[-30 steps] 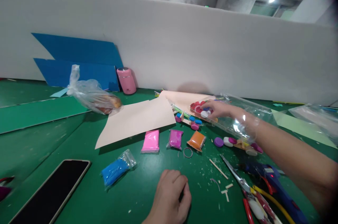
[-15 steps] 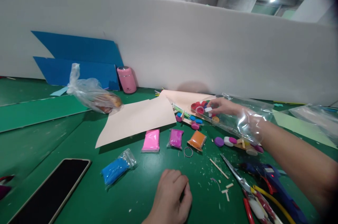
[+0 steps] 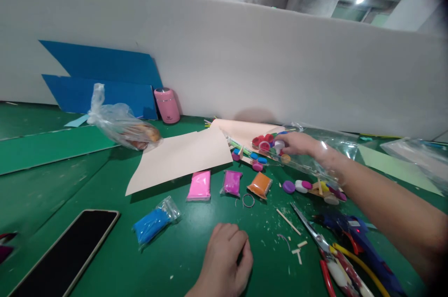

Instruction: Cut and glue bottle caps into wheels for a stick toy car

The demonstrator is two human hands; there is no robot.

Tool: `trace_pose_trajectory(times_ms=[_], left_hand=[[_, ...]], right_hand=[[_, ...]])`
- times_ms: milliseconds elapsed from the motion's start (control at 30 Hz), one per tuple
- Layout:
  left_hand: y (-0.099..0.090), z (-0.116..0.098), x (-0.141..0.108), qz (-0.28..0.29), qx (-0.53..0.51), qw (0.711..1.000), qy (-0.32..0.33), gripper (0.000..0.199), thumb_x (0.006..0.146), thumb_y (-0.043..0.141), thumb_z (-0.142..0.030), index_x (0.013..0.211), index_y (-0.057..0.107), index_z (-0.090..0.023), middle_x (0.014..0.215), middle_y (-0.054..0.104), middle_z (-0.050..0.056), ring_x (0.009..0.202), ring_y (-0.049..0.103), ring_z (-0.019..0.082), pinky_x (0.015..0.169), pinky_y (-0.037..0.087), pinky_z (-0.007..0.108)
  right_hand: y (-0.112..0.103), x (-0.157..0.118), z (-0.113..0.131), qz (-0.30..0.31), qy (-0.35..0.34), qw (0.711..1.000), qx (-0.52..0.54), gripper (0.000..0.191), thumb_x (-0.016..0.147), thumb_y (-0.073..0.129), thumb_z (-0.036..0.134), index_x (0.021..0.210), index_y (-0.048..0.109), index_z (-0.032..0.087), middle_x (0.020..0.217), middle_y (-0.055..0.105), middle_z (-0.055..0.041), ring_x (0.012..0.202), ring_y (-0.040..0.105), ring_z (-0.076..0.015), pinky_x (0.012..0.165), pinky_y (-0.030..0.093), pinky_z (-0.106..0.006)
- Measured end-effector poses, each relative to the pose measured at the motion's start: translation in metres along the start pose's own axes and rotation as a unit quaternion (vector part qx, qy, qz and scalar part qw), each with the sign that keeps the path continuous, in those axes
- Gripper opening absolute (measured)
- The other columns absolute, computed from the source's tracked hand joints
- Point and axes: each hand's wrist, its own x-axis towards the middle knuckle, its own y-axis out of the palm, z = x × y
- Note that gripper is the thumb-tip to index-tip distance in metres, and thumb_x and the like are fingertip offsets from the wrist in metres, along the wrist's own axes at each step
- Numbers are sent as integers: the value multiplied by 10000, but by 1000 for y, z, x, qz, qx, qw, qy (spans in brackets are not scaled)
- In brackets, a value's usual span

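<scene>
My right hand (image 3: 297,143) reaches into a clear plastic bag (image 3: 336,145) of coloured bottle caps, its fingers closed on a white cap (image 3: 279,146). Red caps (image 3: 263,141) lie just left of the fingertips. My left hand (image 3: 229,252) rests curled on the green table at the bottom centre; its fingertips are tucked under, so anything inside is hidden. Above it lie a pink packet (image 3: 199,185), a purple packet (image 3: 231,183) and an orange packet (image 3: 259,185).
Scissors (image 3: 315,234), a blue glue gun (image 3: 364,245) and pliers lie at the right. A phone (image 3: 66,255) and a blue packet (image 3: 154,224) are at the left. Beige paper (image 3: 182,159), a pink flask (image 3: 167,106) and a bagged bread stand further back.
My right hand has shifted slightly within the bag, its fingers lower among the caps, and the white cap has tilted. My left hand stays in place.
</scene>
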Motion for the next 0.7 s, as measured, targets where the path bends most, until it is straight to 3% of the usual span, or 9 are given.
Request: trace_pose_trajectory(times_ms=[333, 500, 700], left_hand=[[1, 1, 0, 3, 4, 1000, 2, 190, 763, 396, -108, 625, 512, -168, 582, 508, 32, 578, 476, 156, 554, 353, 290], [1, 1, 0, 4, 4, 1000, 0, 192, 763, 396, -103, 617, 504, -167, 577, 508, 29, 570, 477, 152, 556, 354, 288], [1, 0, -1, 4, -3, 1000, 5, 201, 766, 389, -99, 616, 504, -164, 581, 510, 34, 573, 473, 150, 555, 353, 286]], right_hand=[[25, 10, 12, -9, 55, 998, -42, 215, 854, 473, 270, 1045, 527, 186, 1085, 534, -57, 877, 553, -167, 737, 466, -356], [15, 7, 3, -24, 50, 998, 10, 217, 856, 470, 273, 1047, 528, 189, 1098, 530, -58, 895, 547, -172, 756, 458, -364], [3, -1, -11, -45, 57, 987, 144, 202, 848, 480, 298, 964, 561, 154, 960, 584, -30, 785, 577, -154, 677, 483, -322]])
